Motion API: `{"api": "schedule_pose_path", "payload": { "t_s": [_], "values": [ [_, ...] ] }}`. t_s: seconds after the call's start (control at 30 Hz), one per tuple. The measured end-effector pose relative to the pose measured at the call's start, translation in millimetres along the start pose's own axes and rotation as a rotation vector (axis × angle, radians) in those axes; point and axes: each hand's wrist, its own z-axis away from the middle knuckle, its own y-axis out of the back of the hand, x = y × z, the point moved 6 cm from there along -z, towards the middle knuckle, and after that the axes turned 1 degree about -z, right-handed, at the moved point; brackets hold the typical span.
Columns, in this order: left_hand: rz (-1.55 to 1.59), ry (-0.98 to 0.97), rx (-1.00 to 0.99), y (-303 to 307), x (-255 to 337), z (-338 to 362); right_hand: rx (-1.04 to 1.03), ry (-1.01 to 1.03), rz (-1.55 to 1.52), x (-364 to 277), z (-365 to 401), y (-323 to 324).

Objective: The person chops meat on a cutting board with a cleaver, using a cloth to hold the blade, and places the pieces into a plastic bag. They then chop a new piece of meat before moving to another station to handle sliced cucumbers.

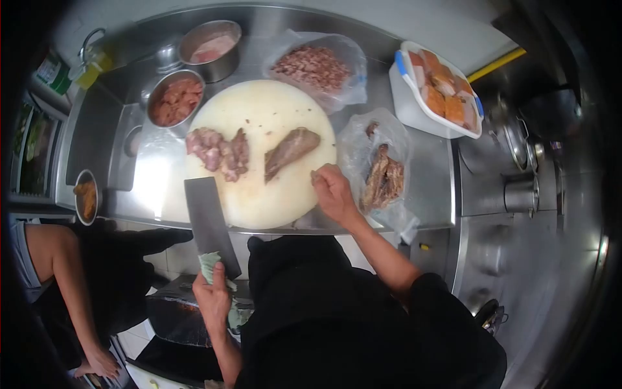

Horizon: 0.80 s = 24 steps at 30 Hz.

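Note:
My left hand (214, 298) is closed around the lower end of a wide cleaver (210, 217), with a pale green cloth (210, 264) bunched at the grip. The blade points up and overlaps the near left edge of a round white cutting board (259, 201). On the board lie a heap of pinkish meat pieces (217, 152) and a long brownish chunk of meat (291, 152). At the board's right edge my right hand (334, 191) is curled shut; a small bit shows at its fingertips, too small to name.
Plastic bags hold chopped meat (311, 68) and dark meat pieces (385, 178). Metal bowls of meat (175, 100) (214, 52) stand back left, a small bowl (87, 198) at the left edge. Orange-and-pink blocks fill a white tub (421, 120). Another person's arm (74, 292) is lower left.

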Motion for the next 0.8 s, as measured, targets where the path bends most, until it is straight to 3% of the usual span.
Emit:
{"api": "schedule_pose_path", "payload": {
  "t_s": [0.2, 0.37, 0.4, 0.43, 0.5, 0.67, 0.8],
  "values": [
    [-0.035, -0.018, 0.052, -32, 27, 16, 0.237, -0.141, 0.053, 90, 22, 103],
    [-0.035, 0.033, 0.096, -77, 48, 26, 0.212, -0.095, 0.353, 148, 13, 171],
    [-0.040, -0.044, 0.106, -90, 60, 28, 0.194, -0.124, 0.359, 162, 9, 177],
    [-0.053, -0.118, 0.128, -102, 73, 30, 0.168, -0.148, 0.357, 172, 6, 176],
    [-0.103, -0.048, 0.105, -119, 83, 31, 0.101, -0.109, 0.277, 173, -6, 175],
    [-0.046, -0.133, 0.128, -156, 109, 38, -0.021, -0.020, 0.166, 191, -26, 153],
    [-0.081, -0.149, 0.151, -166, 128, 33, -0.184, -0.099, 0.203, 203, -38, 137]
  ]
}}
